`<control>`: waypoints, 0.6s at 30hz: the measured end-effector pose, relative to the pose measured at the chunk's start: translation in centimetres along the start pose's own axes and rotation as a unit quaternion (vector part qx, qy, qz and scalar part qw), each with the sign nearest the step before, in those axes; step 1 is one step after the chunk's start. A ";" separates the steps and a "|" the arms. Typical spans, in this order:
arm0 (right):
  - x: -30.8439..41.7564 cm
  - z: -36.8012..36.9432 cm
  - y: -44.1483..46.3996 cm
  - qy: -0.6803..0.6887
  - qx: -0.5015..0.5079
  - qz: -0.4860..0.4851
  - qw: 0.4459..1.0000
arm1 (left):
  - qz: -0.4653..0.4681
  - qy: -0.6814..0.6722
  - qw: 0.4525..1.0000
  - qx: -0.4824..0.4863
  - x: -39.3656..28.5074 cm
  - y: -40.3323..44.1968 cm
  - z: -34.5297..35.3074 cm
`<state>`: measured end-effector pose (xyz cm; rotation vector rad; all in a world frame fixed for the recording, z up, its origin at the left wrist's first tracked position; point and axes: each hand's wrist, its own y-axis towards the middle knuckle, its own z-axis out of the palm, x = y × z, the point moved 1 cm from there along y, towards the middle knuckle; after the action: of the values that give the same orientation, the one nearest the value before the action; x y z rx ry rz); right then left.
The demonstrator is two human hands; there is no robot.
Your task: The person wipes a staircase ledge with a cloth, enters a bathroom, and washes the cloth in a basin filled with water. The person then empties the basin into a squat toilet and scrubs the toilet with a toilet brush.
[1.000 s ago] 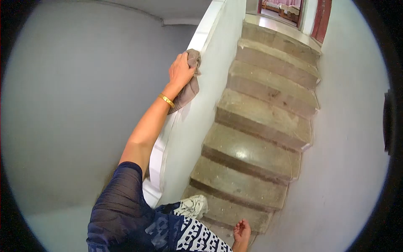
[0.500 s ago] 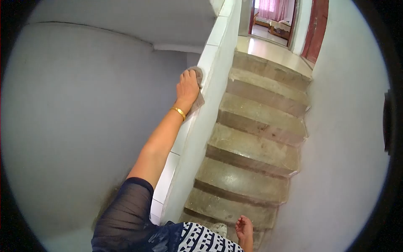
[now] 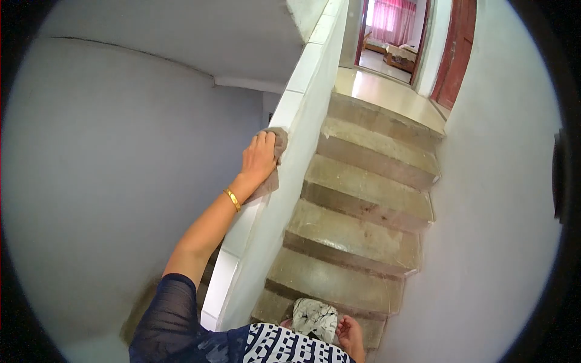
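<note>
Fingers curled, my left hand [image 3: 259, 156] presses a brown cloth [image 3: 279, 144] onto the white tiled top of the stair wall [image 3: 287, 107]. Part of the cloth hangs out below the palm, and a gold bracelet [image 3: 232, 199] circles the wrist. My right hand [image 3: 348, 331] is low in the view over the lower steps, its fingers loosely bent and nothing visible in them. Just left of it shows a white and black patterned leg or shoe covering [image 3: 315, 317], beside the patterned garment [image 3: 284, 345] I wear.
Concrete steps [image 3: 354, 227] climb ahead to a shiny landing [image 3: 387, 97]. Beyond it are a doorway with a pink curtain [image 3: 393, 17] and a red door [image 3: 457, 54]. A pale wall [image 3: 502, 212] bounds the right side; the stairwell drops off left of the low wall.
The view has shifted up the stairs, showing more of the landing and doorway. My left hand and the cloth are farther along the wall top. The patterned covering has come forward beside my right hand.
</note>
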<state>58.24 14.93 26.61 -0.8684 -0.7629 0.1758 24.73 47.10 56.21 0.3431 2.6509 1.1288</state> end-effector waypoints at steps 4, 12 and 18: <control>3.0 3.3 2.9 -0.011 -0.024 0.014 1.000 | 0.008 0.018 0.998 -0.054 -0.5 8.6 3.2; 12.0 7.0 7.5 0.011 0.025 0.038 0.999 | -0.033 0.059 0.997 -0.047 -1.2 25.9 8.7; 18.5 10.1 8.2 -0.019 0.031 -0.001 0.999 | -0.072 0.070 0.993 -0.065 0.0 31.6 10.3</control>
<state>66.22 34.53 34.46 -0.8078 -0.7906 0.2129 31.71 75.30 72.35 0.0489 2.6509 1.3132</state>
